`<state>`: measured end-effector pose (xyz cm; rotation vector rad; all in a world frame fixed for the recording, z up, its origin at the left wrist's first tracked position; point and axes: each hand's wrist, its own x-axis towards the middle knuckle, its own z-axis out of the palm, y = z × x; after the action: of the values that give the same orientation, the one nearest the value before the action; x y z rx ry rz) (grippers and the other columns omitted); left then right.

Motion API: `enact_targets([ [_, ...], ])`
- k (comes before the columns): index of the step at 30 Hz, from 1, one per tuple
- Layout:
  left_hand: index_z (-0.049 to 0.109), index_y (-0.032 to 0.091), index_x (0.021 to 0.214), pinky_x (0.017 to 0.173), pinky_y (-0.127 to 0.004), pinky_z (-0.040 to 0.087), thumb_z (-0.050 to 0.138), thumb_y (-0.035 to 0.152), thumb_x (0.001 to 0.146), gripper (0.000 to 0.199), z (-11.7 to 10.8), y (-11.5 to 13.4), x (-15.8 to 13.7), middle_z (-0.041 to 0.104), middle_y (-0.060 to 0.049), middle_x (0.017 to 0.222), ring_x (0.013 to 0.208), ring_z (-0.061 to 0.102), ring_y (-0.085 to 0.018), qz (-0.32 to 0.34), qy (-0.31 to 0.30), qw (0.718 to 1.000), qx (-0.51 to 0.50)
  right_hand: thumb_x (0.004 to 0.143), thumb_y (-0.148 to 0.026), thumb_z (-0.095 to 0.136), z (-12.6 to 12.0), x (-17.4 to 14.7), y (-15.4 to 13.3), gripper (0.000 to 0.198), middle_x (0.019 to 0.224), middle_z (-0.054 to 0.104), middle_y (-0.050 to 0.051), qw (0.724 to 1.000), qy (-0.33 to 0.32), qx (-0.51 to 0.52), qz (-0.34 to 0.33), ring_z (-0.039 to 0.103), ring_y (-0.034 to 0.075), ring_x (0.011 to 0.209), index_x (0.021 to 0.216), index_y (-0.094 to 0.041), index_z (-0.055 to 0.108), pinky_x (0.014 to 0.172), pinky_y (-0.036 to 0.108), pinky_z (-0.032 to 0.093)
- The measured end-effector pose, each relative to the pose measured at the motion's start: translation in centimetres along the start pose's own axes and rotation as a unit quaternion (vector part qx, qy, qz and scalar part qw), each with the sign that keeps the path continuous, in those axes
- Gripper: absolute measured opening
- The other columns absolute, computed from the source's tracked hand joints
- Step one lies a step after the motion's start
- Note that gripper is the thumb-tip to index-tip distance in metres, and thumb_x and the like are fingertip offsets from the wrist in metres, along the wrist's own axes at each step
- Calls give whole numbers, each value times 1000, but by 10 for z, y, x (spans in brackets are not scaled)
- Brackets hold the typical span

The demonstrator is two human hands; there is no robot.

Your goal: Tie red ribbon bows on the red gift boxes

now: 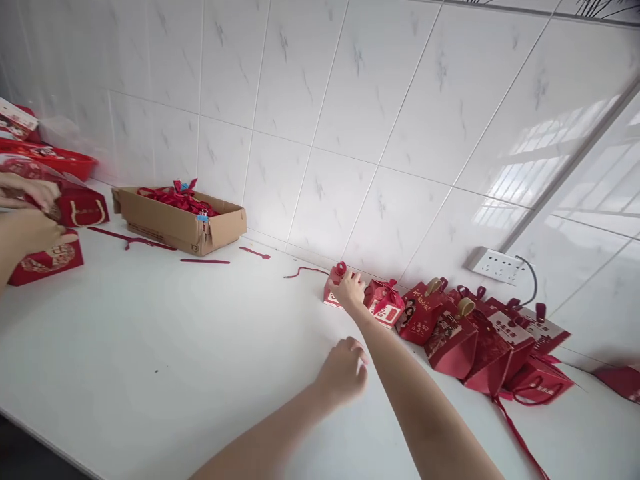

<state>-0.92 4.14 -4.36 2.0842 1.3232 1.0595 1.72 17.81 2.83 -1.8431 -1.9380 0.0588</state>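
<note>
At the foot of the wall my right hand (350,290) has its fingers bent over a small red-and-white gift box (331,292) with a loop of red ribbon on top; part of the box is hidden behind the hand. A second red-and-white gift box (386,303), tied with a ribbon bow, stands just right of it. My left hand (344,373) hovers nearer to me over the white table (210,360). Its fingers are loosely curled and apart, slightly blurred, with nothing in them.
Several red gift boxes (453,337) crowd the right side below a power strip (497,265). An open cardboard carton (185,223) of red ribbons stands at the back left. At the far left, another person's hands (35,213) are among red boxes. Ribbon strips (205,261) lie near the carton.
</note>
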Motion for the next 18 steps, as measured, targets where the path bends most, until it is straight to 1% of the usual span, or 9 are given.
enact_targets([
  [1, 48, 20, 82, 88, -41, 46, 40, 8, 76, 16, -4, -1, 1, 54, -8, 98, 99, 52, -22, -1, 54, 998, -21, 80, -38, 51, -1, -7, 2, 43, 117, 47, 21, 1000, -1, 7, -18, 47, 39, 113, 113, -11, 47, 83, 48, 44],
  [2, 46, 20, 80, 87, -40, 46, 39, 8, 77, 14, -8, -3, 2, 52, -7, 92, 96, 52, -21, 3, 138, 989, -52, 77, -36, 54, -4, -15, 6, 41, 116, 48, 18, 999, -4, 16, -40, 48, 37, 112, 110, -13, 48, 85, 47, 44],
  [4, 43, 21, 83, 87, -42, 44, 40, 12, 78, 12, -16, -7, 5, 49, -6, 91, 94, 50, -22, 21, 281, 954, -98, 74, -35, 56, -13, -36, 20, 37, 113, 50, 14, 995, -11, 34, -91, 48, 34, 110, 105, -17, 48, 89, 47, 43],
  [5, 42, 22, 89, 89, -44, 43, 42, 14, 78, 13, -20, -9, 6, 48, -7, 95, 97, 48, -23, 15, 318, 941, -111, 73, -34, 56, -19, -48, 30, 35, 112, 50, 13, 992, -13, 43, -116, 49, 33, 109, 103, -18, 47, 90, 47, 42],
  [7, 39, 21, 102, 97, -50, 36, 45, 20, 79, 24, -24, -12, 8, 45, -10, 109, 108, 44, -26, -27, 338, 930, -140, 72, -33, 57, -33, -76, 55, 32, 111, 51, 12, 985, -18, 60, -164, 48, 31, 109, 100, -20, 45, 93, 47, 41],
  [10, 33, 20, 119, 107, -55, 23, 47, 35, 82, 42, -23, -12, 9, 37, -13, 129, 127, 31, -30, -75, 264, 942, -195, 71, -29, 56, -52, -120, 96, 33, 119, 47, 13, 951, -12, 130, -279, 45, 30, 115, 100, -22, 41, 96, 48, 40],
  [13, 26, 21, 131, 106, -51, 29, 42, 52, 85, 58, -16, -5, 5, 34, -14, 138, 131, 32, -30, -36, 99, 958, -265, 71, -26, 54, -61, -152, 130, 46, 132, 36, 16, 905, 41, 215, -364, 36, 32, 126, 113, -21, 35, 99, 52, 38],
  [16, 21, 24, 136, 99, -44, 41, 38, 54, 87, 60, -9, 9, -4, 45, -12, 134, 122, 47, -26, 16, -50, 941, -335, 71, -34, 56, -65, -168, 152, 69, 143, 19, 17, 903, 112, 232, -344, 21, 36, 137, 129, -22, 21, 103, 59, 31],
  [18, 23, 25, 137, 98, -44, 42, 44, 50, 85, 61, -7, 19, -10, 49, -11, 132, 119, 50, -27, 51, -87, 937, -334, 71, -38, 58, -70, -169, 162, 81, 149, 6, 17, 909, 126, 228, -325, 11, 36, 141, 135, -23, 10, 105, 60, 28],
])
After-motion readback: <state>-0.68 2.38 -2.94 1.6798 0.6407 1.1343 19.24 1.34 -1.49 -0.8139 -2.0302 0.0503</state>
